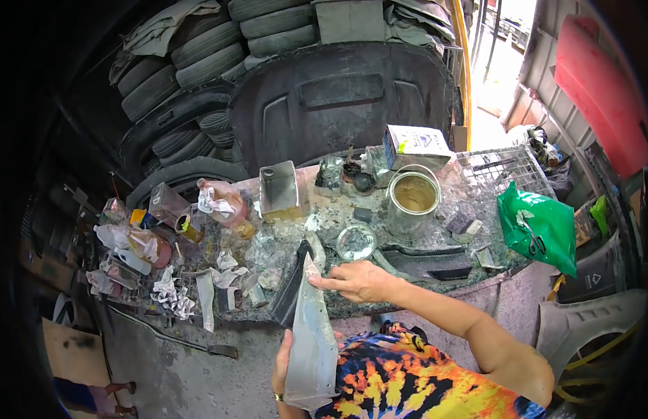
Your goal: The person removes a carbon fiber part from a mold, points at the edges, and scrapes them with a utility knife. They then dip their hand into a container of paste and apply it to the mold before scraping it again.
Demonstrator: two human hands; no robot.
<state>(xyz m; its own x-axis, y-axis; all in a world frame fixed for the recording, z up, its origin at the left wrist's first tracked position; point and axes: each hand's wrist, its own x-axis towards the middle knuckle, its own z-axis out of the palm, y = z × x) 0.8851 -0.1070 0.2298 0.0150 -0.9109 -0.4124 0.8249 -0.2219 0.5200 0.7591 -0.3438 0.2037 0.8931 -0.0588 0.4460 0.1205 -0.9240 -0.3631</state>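
A long, tapering grey body panel piece [312, 342] is held upright in front of my chest, its narrow reddish-white tip pointing at the table. My left hand [282, 359] grips its lower part from behind, with the fingers mostly hidden by the piece. My right hand [362, 281] is closed, its index finger against the piece near the narrow end. Whether anything small sits under those fingertips I cannot make out. Behind the piece a black curved trim part [290, 297] lies at the table's edge. A round clear lid or dish [357, 241] rests just beyond my right hand.
On the cluttered table [442, 269] stand an open paint can [413, 202], a rectangular metal tin [280, 192], a box [414, 145] and a green plastic bag [538, 227] with scissors [532, 237]. Crumpled paper [171, 293] lies left. Another person's legs [118, 398] show at lower left.
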